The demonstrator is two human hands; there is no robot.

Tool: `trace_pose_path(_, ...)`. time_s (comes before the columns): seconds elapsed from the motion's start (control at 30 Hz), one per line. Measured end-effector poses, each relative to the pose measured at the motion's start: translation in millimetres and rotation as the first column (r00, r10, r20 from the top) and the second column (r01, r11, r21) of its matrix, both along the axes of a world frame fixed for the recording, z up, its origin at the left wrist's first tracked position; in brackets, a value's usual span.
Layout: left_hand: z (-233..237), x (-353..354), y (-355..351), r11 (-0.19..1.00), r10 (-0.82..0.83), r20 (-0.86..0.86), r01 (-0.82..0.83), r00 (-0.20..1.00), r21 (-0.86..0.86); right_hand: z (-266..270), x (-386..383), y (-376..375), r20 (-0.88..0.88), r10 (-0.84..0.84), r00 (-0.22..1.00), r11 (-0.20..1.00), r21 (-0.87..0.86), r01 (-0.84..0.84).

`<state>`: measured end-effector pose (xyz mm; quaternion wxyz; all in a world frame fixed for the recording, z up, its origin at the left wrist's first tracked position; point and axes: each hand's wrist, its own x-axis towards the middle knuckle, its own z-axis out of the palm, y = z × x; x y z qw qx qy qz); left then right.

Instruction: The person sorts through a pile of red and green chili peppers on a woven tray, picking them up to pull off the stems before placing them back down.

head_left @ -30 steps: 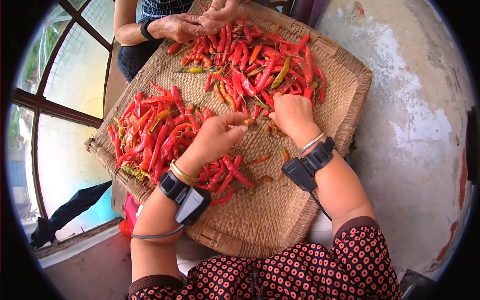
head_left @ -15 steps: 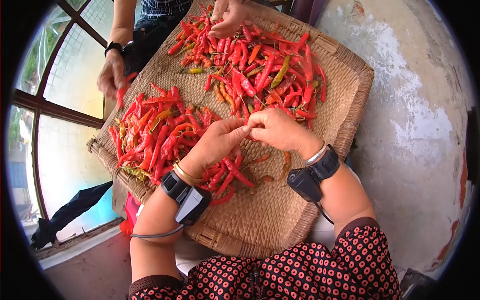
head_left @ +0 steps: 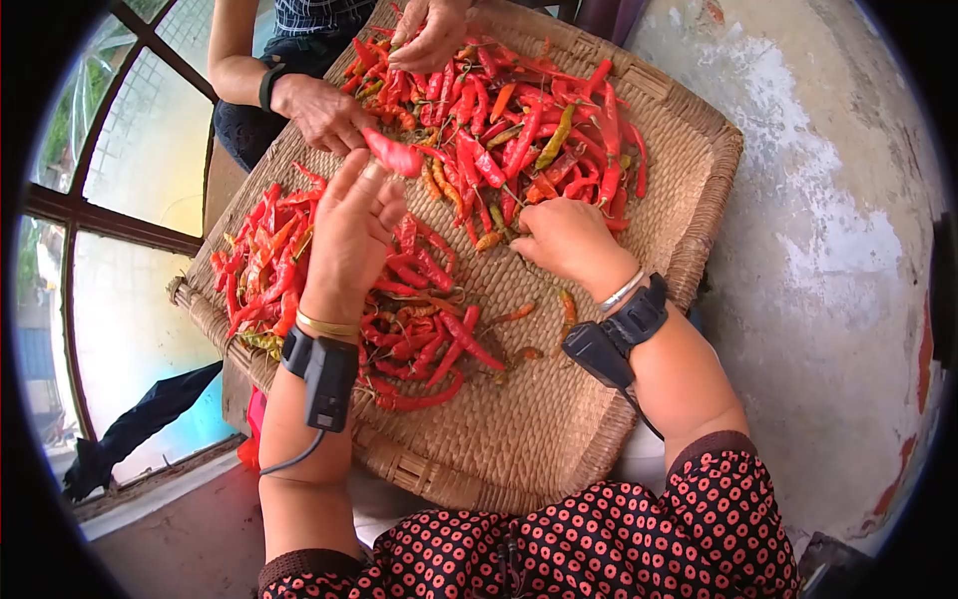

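My left hand (head_left: 349, 225) is raised over the left heap of red chilies (head_left: 269, 265), fingers apart and palm partly turned up. Close beyond its fingertips is a blurred red chili (head_left: 394, 153), whose far end meets a co-worker's hand (head_left: 327, 112). My right hand (head_left: 571, 240) is at the near edge of the larger chili heap (head_left: 519, 125), fingers curled in and pointing left. I cannot tell what those fingertips pinch. Both heaps lie on a woven tray (head_left: 509, 429).
The co-worker's other hand (head_left: 431, 35) is over the far end of the large heap. Some loose chilies (head_left: 429, 344) lie on the near part of the tray. A windowed door (head_left: 140, 235) stands left, a worn plaster wall (head_left: 808, 200) right.
My hands were together at the tray's middle and have parted: the left went up and left, the right slightly right. The co-worker's hand moved from the left heap's edge toward the tray's middle.
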<state>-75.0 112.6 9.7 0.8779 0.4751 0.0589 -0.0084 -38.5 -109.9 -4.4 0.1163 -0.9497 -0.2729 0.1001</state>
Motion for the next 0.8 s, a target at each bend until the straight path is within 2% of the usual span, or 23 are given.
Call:
trace_pose_path(0.03,9,0,-4,0.982,0.186,-0.086,-0.189,0.979,-0.028,2,-1,4,-0.001,0.002,1.0,1.0,0.001,-0.002)
trace_pose_path(0.07,14,0,-6,0.928,0.36,-0.175,-0.372,0.916,-0.039,7,-3,9,-0.047,0.007,0.999,0.998,-0.069,-0.01)
trace_pose_path(0.1,8,-1,-3,0.927,0.361,-0.175,-0.373,0.916,-0.038,9,-4,11,-0.093,0.007,0.996,0.99,-0.138,-0.02)
trace_pose_path(0.17,-9,-5,2,0.994,0.078,-0.202,-0.06,0.976,0.094,-4,-2,12,-0.053,0.011,0.999,0.99,-0.136,-0.018)
trace_pose_path(0.2,-9,-7,-3,0.993,-0.05,-0.243,0.074,0.969,0.092,-6,-2,13,-0.01,0.015,1.0,0.991,-0.135,-0.016)
trace_pose_path(0.23,-4,-9,-13,0.983,-0.102,-0.276,0.139,0.956,0.121,-5,0,11,-0.011,0.014,1.0,0.991,-0.134,-0.015)
trace_pose_path(0.3,-6,-13,-26,0.901,-0.209,-0.215,0.274,0.954,0.338,2,5,5,-0.088,0.02,0.996,1.0,0.008,-0.019)
trace_pose_path(0.33,-7,-16,-29,0.9,-0.211,-0.216,0.276,0.953,0.338,5,6,2,-0.088,0.018,0.996,1.0,0.008,-0.018)
trace_pose_path(0.37,-10,-18,-31,0.753,-0.238,-0.151,0.281,0.959,0.595,8,7,0,-0.136,0.053,0.989,0.995,0.097,-0.04)
trace_pose_path(0.4,-11,-20,-33,0.545,-0.281,-0.095,0.24,0.955,0.803,12,8,-3,-0.18,0.092,0.979,0.981,0.186,-0.058)
trace_pose_path(0.43,-9,-22,-35,0.545,-0.279,-0.093,0.237,0.956,0.804,15,9,-6,-0.178,0.095,0.98,0.981,0.186,-0.061)
trace_pose_path(0.5,-7,-24,-39,0.533,-0.384,0.017,0.207,0.923,0.82,23,9,-12,-0.362,0.311,0.879,0.919,0.352,-0.18)
trace_pose_path(0.53,-12,-24,-38,0.486,-0.419,0.103,0.127,0.902,0.865,29,7,-12,-0.362,0.312,0.878,0.919,0.351,-0.182)
trace_pose_path(0.57,-17,-24,-37,0.487,-0.417,0.104,0.125,0.903,0.865,35,5,-12,-0.538,0.314,0.782,0.909,0.407,-0.085)
trace_pose_path(0.6,-20,-24,-36,0.459,-0.487,0.068,0.189,0.871,0.868,38,3,-12,-0.688,0.321,0.65,0.898,0.44,0.022)
trace_pose_path(0.63,-21,-24,-34,0.427,-0.553,0.031,0.251,0.833,0.869,37,3,-13,-0.688,0.322,0.651,0.898,0.44,0.021)
trace_pose_path(0.67,-19,-24,-32,0.427,-0.552,0.032,0.25,0.833,0.869,35,3,-13,-0.728,0.315,0.609,0.87,0.478,0.122)
trace_pose_path(0.7,-12,-23,-29,0.412,-0.542,-0.152,0.419,0.826,0.81,33,3,-13,-0.765,0.312,0.563,0.834,0.505,0.224)
trace_pose_path(0.73,-6,-22,-26,0.4,-0.528,-0.33,0.572,0.782,0.716,31,6,-13,-0.765,0.313,0.563,0.834,0.505,0.223)
trace_pose_path(0.77,-1,-20,-22,0.4,-0.528,-0.33,0.572,0.783,0.716,29,10,-12,-0.72,0.245,0.65,0.794,0.533,0.291)
trace_pose_path(0.8,4,-17,-18,0.54,-0.382,-0.349,0.513,0.856,0.668,25,12,-11,-0.669,0.167,0.724,0.746,0.566,0.351)
